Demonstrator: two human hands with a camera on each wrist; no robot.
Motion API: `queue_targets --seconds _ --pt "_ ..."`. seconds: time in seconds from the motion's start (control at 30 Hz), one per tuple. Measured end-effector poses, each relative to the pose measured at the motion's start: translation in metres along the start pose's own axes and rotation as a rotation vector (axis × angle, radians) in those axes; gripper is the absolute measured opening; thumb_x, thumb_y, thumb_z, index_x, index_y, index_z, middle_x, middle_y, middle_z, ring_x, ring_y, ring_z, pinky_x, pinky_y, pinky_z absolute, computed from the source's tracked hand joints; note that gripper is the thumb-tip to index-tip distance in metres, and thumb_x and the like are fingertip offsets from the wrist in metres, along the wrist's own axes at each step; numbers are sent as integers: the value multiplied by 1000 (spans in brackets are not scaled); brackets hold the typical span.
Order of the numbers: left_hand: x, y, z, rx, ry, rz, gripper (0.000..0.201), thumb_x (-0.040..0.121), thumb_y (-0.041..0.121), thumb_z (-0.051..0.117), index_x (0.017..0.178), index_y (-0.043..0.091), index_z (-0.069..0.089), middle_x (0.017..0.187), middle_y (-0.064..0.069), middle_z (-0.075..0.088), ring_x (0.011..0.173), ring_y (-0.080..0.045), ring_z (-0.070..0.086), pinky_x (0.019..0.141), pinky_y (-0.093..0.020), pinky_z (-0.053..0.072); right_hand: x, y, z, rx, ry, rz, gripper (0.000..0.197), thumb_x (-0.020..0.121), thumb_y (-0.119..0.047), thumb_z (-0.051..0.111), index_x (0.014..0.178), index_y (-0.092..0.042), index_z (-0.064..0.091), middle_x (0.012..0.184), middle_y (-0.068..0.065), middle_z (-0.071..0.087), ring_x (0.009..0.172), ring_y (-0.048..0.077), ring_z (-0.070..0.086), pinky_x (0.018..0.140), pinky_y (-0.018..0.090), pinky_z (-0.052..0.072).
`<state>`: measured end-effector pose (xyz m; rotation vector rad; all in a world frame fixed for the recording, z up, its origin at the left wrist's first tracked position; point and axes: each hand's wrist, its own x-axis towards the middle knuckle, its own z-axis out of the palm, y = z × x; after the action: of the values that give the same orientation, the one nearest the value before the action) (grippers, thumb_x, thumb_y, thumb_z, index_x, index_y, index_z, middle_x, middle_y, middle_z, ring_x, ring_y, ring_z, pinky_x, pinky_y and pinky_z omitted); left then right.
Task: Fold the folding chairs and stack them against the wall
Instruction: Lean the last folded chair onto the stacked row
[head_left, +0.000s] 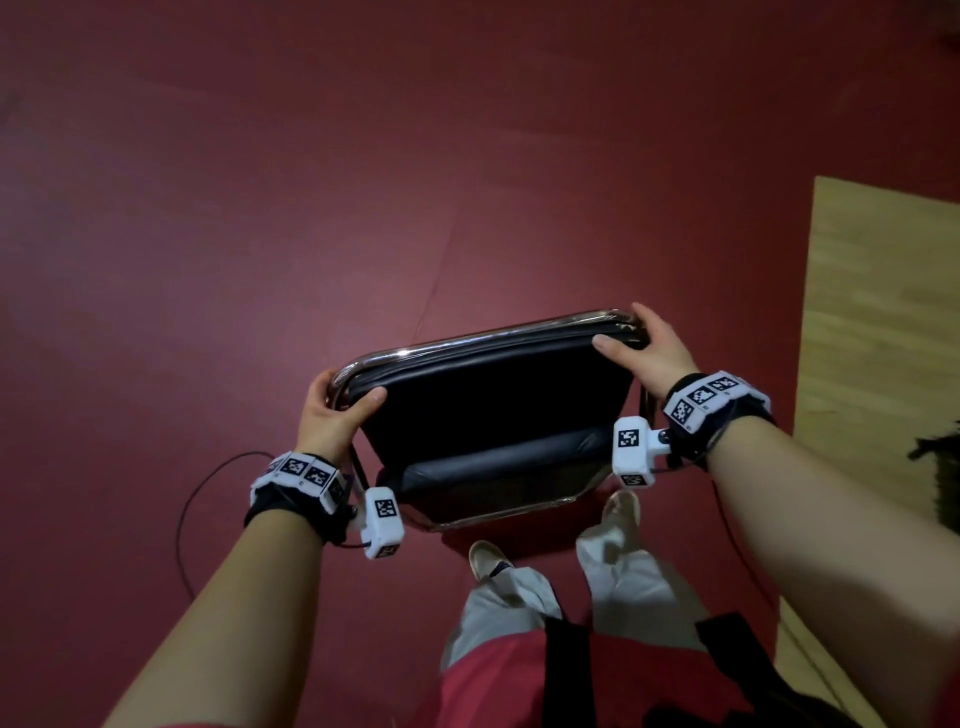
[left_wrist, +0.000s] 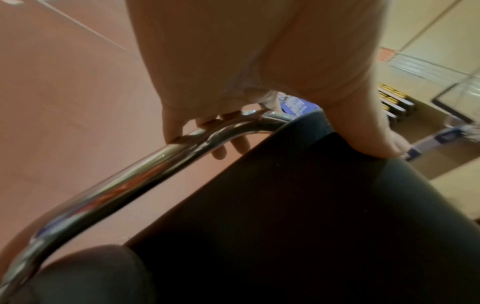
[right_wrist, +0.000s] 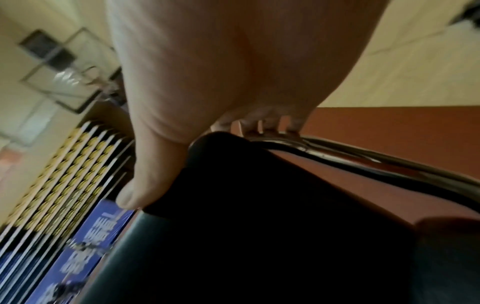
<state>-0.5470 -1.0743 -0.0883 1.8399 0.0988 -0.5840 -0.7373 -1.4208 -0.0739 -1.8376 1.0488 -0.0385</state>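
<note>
A folding chair (head_left: 488, 410) with black padding and a chrome tube frame (head_left: 467, 343) hangs in front of me, folded flat, over the red floor. My left hand (head_left: 332, 405) grips its top left corner, fingers curled behind the tube, thumb on the black pad. My right hand (head_left: 644, 348) grips the top right corner the same way. In the left wrist view the fingers (left_wrist: 218, 152) wrap the chrome tube (left_wrist: 145, 172) and the thumb presses the pad (left_wrist: 298, 216). The right wrist view shows the thumb (right_wrist: 135, 195) on the pad (right_wrist: 259, 226), fingers over the tube (right_wrist: 363, 160).
Red floor (head_left: 311, 208) spreads ahead and to the left. A light wood strip of floor (head_left: 878, 322) runs along the right. My feet (head_left: 488, 558) stand just below the chair. A thin black cable (head_left: 182, 519) loops at my left wrist. Yellow-dotted panels (right_wrist: 67, 176) stand in the background.
</note>
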Motion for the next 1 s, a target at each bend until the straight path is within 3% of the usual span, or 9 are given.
queue_targets --seconds 0.17,0.27,0.33,0.47,0.6,0.7,0.8,0.93,1.0 --pt "9 8 16 -26 32 -31 61 83 6 77 137 17 48 110 12 63 95 6 61 78 -9 50 18 13 -9 189 -32 23 66 82 -36 78 139 -23 48 136 -2 53 123 12 51 91 15 37" --pt "12 17 30 -49 82 -47 66 83 6 78 142 12 48 114 10 64 97 5 62 83 -11 52 35 23 -21 247 -43 39 68 84 -33 77 143 -21 46 133 -7 54 121 7 50 97 16 36" --pt "14 29 49 -46 112 -48 63 83 4 77 140 11 51 111 8 65 94 5 63 77 -9 53 51 30 -33 255 -24 67 69 83 -34 78 142 -19 47 127 -9 55 116 6 51 96 16 37" --pt "15 60 102 -14 190 -30 52 80 4 80 126 16 57 100 11 65 83 7 63 69 -7 50 93 41 -62 289 -22 87 47 83 -30 78 124 -16 60 106 -10 64 93 3 59 67 -2 39" --pt "22 97 168 -10 226 -30 54 74 1 84 122 10 59 99 8 67 86 0 64 69 -9 52 139 51 -111 322 -4 93 34 78 -21 83 108 -12 69 88 -11 66 80 1 60 64 -3 40" --pt "25 131 221 -33 228 -23 54 75 -7 80 119 13 56 94 10 66 77 6 64 66 -6 50 166 55 -160 367 16 87 32 77 -14 83 105 -10 69 87 -7 66 76 2 60 65 -1 41" --pt "29 170 273 -48 206 14 41 75 -14 76 99 16 61 76 15 71 64 10 65 62 -5 49 193 46 -215 426 55 64 30 77 -8 82 103 -12 66 85 -10 64 74 -5 57 63 -1 41" --pt "50 223 341 -62 153 105 44 73 -14 77 103 15 63 88 7 68 68 7 66 64 -7 50 232 32 -296 484 132 11 32 75 -8 83 101 -15 66 86 -13 66 75 -4 60 65 1 43" --pt "67 251 375 -51 94 149 46 71 -10 80 101 21 64 84 13 71 72 6 67 67 -7 50 248 27 -336 503 196 -5 36 74 -9 84 104 -16 65 87 -14 65 70 -12 61 65 0 43"
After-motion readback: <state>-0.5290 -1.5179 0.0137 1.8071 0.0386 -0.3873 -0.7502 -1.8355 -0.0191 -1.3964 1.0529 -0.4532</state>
